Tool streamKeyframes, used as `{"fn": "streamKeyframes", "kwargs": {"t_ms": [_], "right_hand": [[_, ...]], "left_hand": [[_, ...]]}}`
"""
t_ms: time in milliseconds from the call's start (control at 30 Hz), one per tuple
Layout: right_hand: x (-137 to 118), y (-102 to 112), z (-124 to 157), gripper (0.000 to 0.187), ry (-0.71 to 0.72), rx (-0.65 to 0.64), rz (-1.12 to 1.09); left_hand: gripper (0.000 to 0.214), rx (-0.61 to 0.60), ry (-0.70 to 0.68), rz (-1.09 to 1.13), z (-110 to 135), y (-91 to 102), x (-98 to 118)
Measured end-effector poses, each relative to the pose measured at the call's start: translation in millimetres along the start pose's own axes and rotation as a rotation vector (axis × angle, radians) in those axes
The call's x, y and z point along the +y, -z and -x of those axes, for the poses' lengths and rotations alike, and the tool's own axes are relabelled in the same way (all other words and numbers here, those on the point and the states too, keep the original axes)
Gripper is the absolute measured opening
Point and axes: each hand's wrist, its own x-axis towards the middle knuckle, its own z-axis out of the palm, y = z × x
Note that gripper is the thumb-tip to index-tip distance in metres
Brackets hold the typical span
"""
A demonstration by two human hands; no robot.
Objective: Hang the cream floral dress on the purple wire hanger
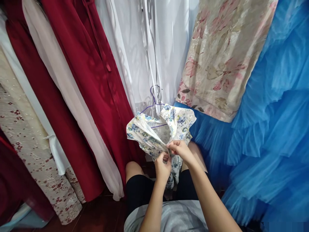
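A sleeveless floral garment [180,124], white with blue and yellow flowers, hangs on a thin purple hanger [153,102] in front of my knees. Its neckline gapes in a V, and the lower part drops between my legs. At the bottom of that V, my left hand [163,164] has its fingers curled on the front edge of the garment. My right hand [178,149] pinches the same edge slightly higher and to the right. Whatever small fastening may lie between the fingertips is hidden.
Long red dresses [79,64] and a pale pink one [60,87] hang at left. White drapery [135,38] hangs behind the hanger. To the right are a beige floral dress [217,64] and a ruffled blue tulle gown [272,129]. Dark floor [101,212] shows below left.
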Motion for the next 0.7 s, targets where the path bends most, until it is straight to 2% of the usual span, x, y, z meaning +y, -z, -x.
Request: {"fn": "streamKeyframes", "kwargs": {"t_ms": [67,167,267,367,433,467,533,600,667,700], "right_hand": [[-25.8,-0.6,-14.0,0.033,0.084,0.059,-0.057],[-69.9,-5.6,-43.7,0.039,0.215,0.065,-0.088],[-101.9,-11.3,-65.7,0.030,0.234,0.109,-0.233],[-108.4,-14.3,-67.8,0.022,0.225,0.116,-0.364],[-102.1,-14.9,-61.0,0.021,0.228,0.105,-0.388],[-97.9,-15.2,-56.8,0.021,0.221,0.106,-0.386],[-91.3,-16.1,-48.6,0.022,0.206,0.111,-0.366],[-89.9,-17.2,-42.2,0.023,0.220,0.108,-0.315],[-92.9,-17.6,-38.9,0.025,0.268,0.102,-0.249],[-94.8,-17.3,-39.0,0.026,0.294,0.101,-0.218]], "left_hand": [[0.006,-0.072,0.038,-0.099,1.3,0.3,3.4],[0.010,-0.164,0.061,-0.246,8.8,0.3,13.5],[0.016,-0.230,0.014,-0.400,22.7,-0.5,25.4],[0.013,-0.310,0.017,-0.442,25.8,6.6,32.0],[0.008,-0.326,0.033,-0.367,13.2,19.0,36.4],[0.007,-0.291,0.029,-0.311,2.0,27.5,40.7],[0.021,-0.128,-0.035,-0.202,-27.9,47.8,55.9],[0.037,0.059,-0.188,-0.147,-62.7,68.9,79.1],[0.038,0.151,-0.362,-0.158,-95.3,85.5,104.5],[0.033,0.144,-0.444,-0.190,-108.8,90.9,115.8]]}}
